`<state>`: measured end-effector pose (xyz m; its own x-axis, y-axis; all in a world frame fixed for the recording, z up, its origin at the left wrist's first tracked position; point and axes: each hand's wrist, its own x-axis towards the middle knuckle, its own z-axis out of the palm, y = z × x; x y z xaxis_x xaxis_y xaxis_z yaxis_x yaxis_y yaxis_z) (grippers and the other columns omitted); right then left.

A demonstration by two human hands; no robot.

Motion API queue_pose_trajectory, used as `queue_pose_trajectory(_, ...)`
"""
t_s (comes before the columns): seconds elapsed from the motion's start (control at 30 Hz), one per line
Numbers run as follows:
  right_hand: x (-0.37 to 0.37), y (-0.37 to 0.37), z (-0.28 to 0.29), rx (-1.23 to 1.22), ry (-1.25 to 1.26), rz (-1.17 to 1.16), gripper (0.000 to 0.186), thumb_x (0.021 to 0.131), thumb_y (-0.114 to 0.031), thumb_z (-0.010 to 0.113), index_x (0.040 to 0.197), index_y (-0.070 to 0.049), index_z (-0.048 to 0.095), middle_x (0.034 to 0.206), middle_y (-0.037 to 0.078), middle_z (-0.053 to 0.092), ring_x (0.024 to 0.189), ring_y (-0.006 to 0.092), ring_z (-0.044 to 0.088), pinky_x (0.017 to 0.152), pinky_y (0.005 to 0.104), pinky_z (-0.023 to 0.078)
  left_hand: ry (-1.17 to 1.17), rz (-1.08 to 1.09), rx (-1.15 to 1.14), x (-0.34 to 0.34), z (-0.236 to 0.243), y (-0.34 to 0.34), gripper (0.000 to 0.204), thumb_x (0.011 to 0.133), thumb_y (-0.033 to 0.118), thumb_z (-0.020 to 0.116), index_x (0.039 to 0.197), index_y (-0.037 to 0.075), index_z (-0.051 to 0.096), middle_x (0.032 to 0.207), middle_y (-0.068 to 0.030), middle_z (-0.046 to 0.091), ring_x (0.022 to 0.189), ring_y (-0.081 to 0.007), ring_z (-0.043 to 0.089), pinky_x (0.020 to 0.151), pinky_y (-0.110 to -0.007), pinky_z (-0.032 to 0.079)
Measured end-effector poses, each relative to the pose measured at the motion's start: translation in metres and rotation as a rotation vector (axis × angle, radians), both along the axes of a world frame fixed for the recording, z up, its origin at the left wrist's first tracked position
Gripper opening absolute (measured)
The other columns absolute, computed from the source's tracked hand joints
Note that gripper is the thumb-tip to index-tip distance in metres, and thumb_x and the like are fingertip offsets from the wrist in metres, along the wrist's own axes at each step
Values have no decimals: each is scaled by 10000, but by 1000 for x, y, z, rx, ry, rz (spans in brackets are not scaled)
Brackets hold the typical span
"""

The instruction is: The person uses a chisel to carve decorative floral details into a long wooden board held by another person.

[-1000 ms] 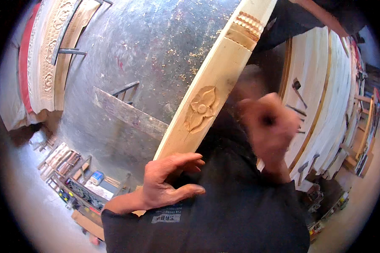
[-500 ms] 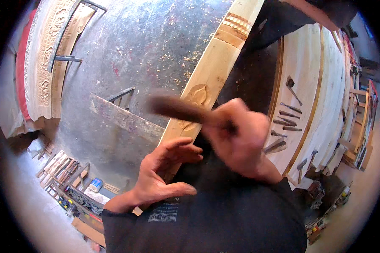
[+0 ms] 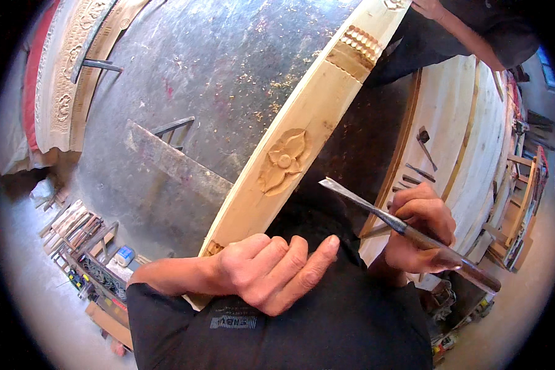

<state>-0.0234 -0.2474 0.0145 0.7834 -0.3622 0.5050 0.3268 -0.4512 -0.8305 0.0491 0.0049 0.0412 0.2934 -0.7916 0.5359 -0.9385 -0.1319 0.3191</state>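
Note:
My right hand (image 3: 420, 231) is closed around a carving chisel (image 3: 407, 231). Its slim metal blade points up and left, and the brown handle runs down to the right past my fingers. The blade tip is apart from the long pale wooden beam (image 3: 327, 98) that slants in front of me. A four-petalled flower (image 3: 285, 161) is carved into the beam's face, with rows of small scallops farther up. Over the beam's near end is my left hand (image 3: 271, 268), its fingers loosely bent and one stretched out to the right; nothing shows in it.
Several carving tools (image 3: 420, 174) and a mallet-like tool (image 3: 424, 145) lie on pale boards (image 3: 453, 123) at right. Another person's arm (image 3: 462, 31) reaches to the beam's far end. Carved panels (image 3: 65, 80) stand at far left. Wood chips dot the grey floor (image 3: 209, 80).
My right hand has moved right and down, away from the carved flower; a blurred brown handle pointed left, whereas the blade does now. My left hand has turned and its fingers have bent more.

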Motion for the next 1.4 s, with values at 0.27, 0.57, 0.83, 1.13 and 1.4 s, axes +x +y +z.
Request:
queue_pose_trajectory(0.27, -17, 1, 3, 326, 399, 180, 608, 1064, -487, 534, 1020, 67, 781, 750, 153, 762, 601, 256, 727, 563, 356, 564, -126, 33, 82, 16, -11, -24, 477, 772, 90, 763, 1233, -27, 800, 705, 1, 592, 518, -54, 451, 456, -243, 257)
queue_pose_trajectory(0.57, -10, -2, -10, 414, 554, 345, 328, 885, -108, 677, 1131, 86, 773, 916, 222, 813, 799, 298, 822, 759, 374, 662, -144, 110, 222, 24, -24, -33, 738, 582, 72, 586, 1283, -31, 793, 627, 56, 355, 504, -52, 382, 454, -258, 266)
queue_pose_trajectory(0.83, -10, -11, -16, 433, 618, 339, 323, 942, -144, 667, 1135, 89, 782, 899, 211, 818, 816, 291, 829, 776, 363, 659, -117, 96, 223, 23, -36, -35, 740, 591, 82, 600, 1297, -49, 779, 619, 55, 409, 507, -54, 415, 454, -253, 298)
queue_pose_trajectory(1.13, 4, -17, -4, 270, 591, 370, 252, 910, -62, 674, 1086, 69, 797, 884, 204, 815, 793, 298, 827, 756, 370, 661, -91, 84, 232, 26, -34, -36, 710, 617, 83, 632, 1299, -55, 774, 621, 50, 455, 505, -54, 434, 453, -248, 313)
queue_pose_trajectory(1.4, 11, -21, -11, 258, 499, 424, 247, 866, -34, 675, 1060, 55, 800, 850, 186, 805, 743, 292, 815, 707, 366, 657, -79, 90, 227, 27, -33, -37, 658, 659, 75, 654, 1292, -52, 777, 633, 50, 481, 506, -48, 438, 452, -248, 308)
